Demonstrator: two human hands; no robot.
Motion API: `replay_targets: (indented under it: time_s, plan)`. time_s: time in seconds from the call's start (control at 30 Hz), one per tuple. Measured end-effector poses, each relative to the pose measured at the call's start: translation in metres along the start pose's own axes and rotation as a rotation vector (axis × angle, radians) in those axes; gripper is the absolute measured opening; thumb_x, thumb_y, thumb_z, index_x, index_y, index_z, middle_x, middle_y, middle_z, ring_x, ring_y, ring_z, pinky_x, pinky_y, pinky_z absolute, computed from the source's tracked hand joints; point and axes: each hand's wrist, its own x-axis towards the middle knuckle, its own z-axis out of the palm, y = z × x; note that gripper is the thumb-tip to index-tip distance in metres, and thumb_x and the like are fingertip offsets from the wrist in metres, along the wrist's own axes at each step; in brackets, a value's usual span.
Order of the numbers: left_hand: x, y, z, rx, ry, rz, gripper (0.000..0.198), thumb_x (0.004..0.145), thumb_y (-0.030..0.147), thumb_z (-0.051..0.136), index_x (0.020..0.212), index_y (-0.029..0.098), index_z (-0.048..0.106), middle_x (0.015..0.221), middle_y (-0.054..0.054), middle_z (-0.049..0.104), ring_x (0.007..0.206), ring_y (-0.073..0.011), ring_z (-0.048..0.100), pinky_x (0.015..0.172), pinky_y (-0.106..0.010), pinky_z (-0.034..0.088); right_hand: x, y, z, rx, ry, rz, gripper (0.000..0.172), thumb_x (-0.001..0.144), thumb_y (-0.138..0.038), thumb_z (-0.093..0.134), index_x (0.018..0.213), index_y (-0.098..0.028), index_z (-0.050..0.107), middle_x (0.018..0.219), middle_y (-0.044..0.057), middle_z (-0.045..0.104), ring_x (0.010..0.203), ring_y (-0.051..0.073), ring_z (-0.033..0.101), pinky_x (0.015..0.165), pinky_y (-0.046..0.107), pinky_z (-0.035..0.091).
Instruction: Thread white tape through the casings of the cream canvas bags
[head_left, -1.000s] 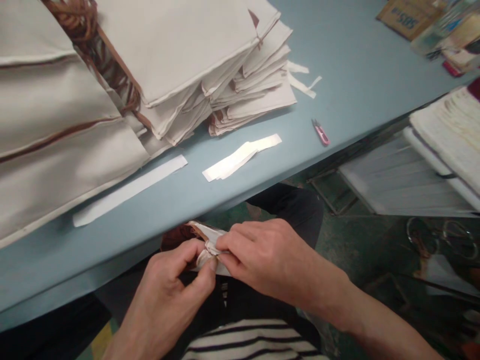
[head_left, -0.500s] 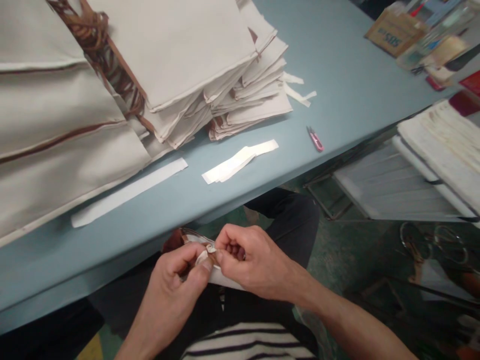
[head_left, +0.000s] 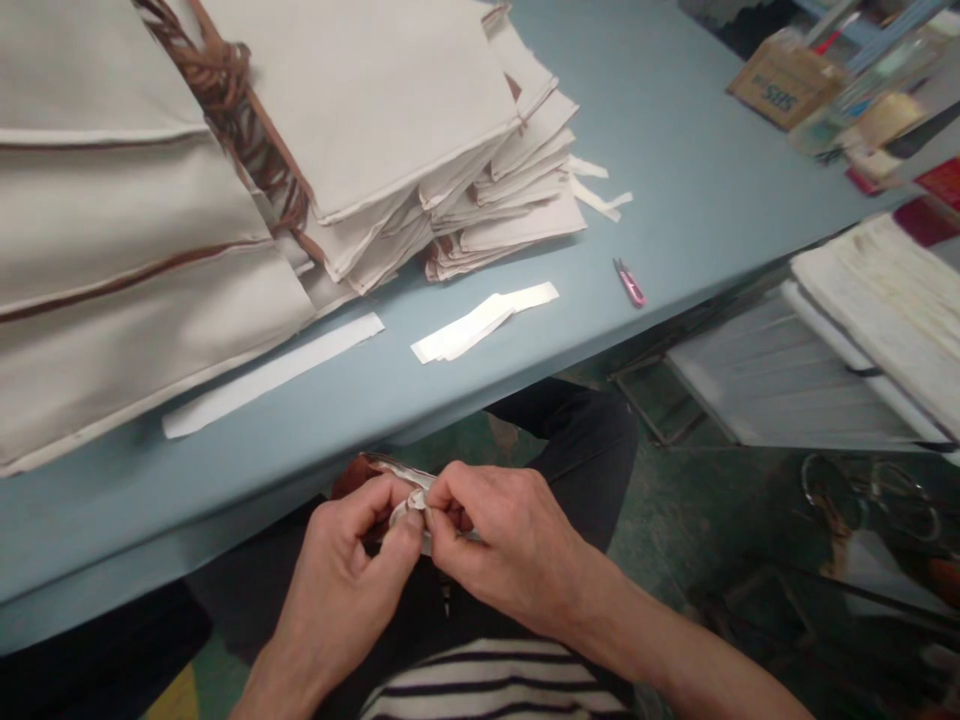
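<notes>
Over my lap, my left hand (head_left: 341, 570) pinches a bunched, off-white edge of a cloth piece (head_left: 409, 503) between thumb and forefinger. My right hand (head_left: 510, 525) is closed on the same folded edge from the other side, its fingertips almost touching the left thumb. A brown part (head_left: 354, 478) of the cloth shows behind my left fingers. Most of the piece is hidden beneath both hands. Pink thread snips (head_left: 631, 286) lie on the table, away from the hands.
The blue-grey table (head_left: 675, 170) carries a stack of cream cloth pieces (head_left: 397, 100) with brown trim, brown cords (head_left: 225, 75), white strips (head_left: 480, 322) and a longer strip (head_left: 277, 375). A cardboard box (head_left: 784, 80) stands far right. A rack holding folded cloth (head_left: 885, 310) is at right.
My fingertips have drawn closer together, and the brown patch between them is now covered. The view has shifted slightly, so the stack and strips appear a little further right.
</notes>
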Motion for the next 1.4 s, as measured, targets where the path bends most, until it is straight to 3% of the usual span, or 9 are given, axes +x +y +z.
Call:
replay_targets:
  time_s: [0.27, 0.57, 0.8, 1.0, 1.13, 1.27, 1.4]
  plan:
    - [-0.003, 0.003, 0.010, -0.003, 0.161, 0.058, 0.034, 0.092, 0.028, 0.055, 0.060, 0.021, 0.062, 0.055, 0.005, 0.059, 0.050, -0.0114, 0.052, 0.047, -0.019, 0.040, -0.010, -0.004, 0.012, -0.060, 0.124, 0.013, 0.015, 0.091, -0.011, 0.060, 0.081, -0.022, 0.058, 0.071, -0.002, 0.071, 0.062, 0.015, 0.068, 0.060, 0.029, 0.039]
    - [-0.005, 0.003, 0.008, -0.083, 0.030, -0.070, 0.034, 0.092, 0.037, 0.062, 0.064, 0.019, 0.066, 0.061, 0.001, 0.064, 0.056, -0.0137, 0.055, 0.052, -0.020, 0.045, -0.014, -0.004, 0.009, 0.081, 0.145, 0.136, 0.005, 0.089, -0.018, 0.060, 0.090, -0.023, 0.062, 0.075, 0.000, 0.075, 0.066, 0.017, 0.072, 0.065, 0.028, 0.048]
    - [-0.007, 0.000, 0.013, -0.109, 0.009, -0.106, 0.035, 0.089, 0.040, 0.063, 0.062, 0.018, 0.067, 0.057, 0.000, 0.063, 0.051, -0.0131, 0.055, 0.049, -0.020, 0.045, -0.023, -0.005, 0.012, 0.243, 0.105, 0.256, 0.004, 0.090, -0.026, 0.061, 0.092, -0.022, 0.063, 0.075, 0.000, 0.073, 0.065, 0.016, 0.069, 0.065, 0.027, 0.049]
    - [-0.012, -0.003, 0.018, -0.034, 0.113, -0.027, 0.032, 0.095, 0.032, 0.061, 0.067, 0.020, 0.069, 0.062, 0.002, 0.069, 0.056, -0.0137, 0.061, 0.055, -0.021, 0.048, -0.024, -0.005, 0.016, 0.337, 0.068, 0.391, 0.012, 0.091, -0.033, 0.064, 0.095, -0.022, 0.064, 0.077, -0.001, 0.069, 0.067, 0.016, 0.065, 0.068, 0.029, 0.047]
    - [-0.011, 0.003, 0.022, 0.040, 0.133, 0.012, 0.029, 0.096, 0.029, 0.060, 0.070, 0.021, 0.070, 0.065, 0.002, 0.070, 0.058, -0.0147, 0.062, 0.057, -0.022, 0.048, -0.019, 0.001, 0.015, 0.482, -0.034, 0.502, 0.011, 0.090, -0.033, 0.064, 0.091, -0.023, 0.062, 0.074, -0.003, 0.064, 0.066, 0.014, 0.060, 0.066, 0.027, 0.045]
    - [-0.010, -0.009, 0.028, -0.132, 0.137, -0.155, 0.031, 0.095, 0.037, 0.066, 0.070, 0.020, 0.066, 0.065, 0.002, 0.064, 0.061, -0.0155, 0.058, 0.059, -0.024, 0.046, -0.016, 0.005, 0.019, 0.667, -0.063, 0.614, 0.012, 0.089, -0.033, 0.066, 0.089, -0.023, 0.059, 0.067, -0.007, 0.055, 0.061, 0.013, 0.051, 0.056, 0.024, 0.039]
    - [-0.013, -0.032, 0.036, -0.302, 0.109, -0.267, 0.047, 0.104, 0.056, 0.056, 0.080, 0.018, 0.070, 0.070, -0.001, 0.065, 0.063, -0.0167, 0.054, 0.059, -0.025, 0.045, -0.020, 0.004, 0.028, 0.825, -0.025, 0.627, 0.015, 0.085, -0.031, 0.068, 0.089, -0.023, 0.056, 0.067, -0.008, 0.048, 0.062, 0.012, 0.048, 0.059, 0.023, 0.042]
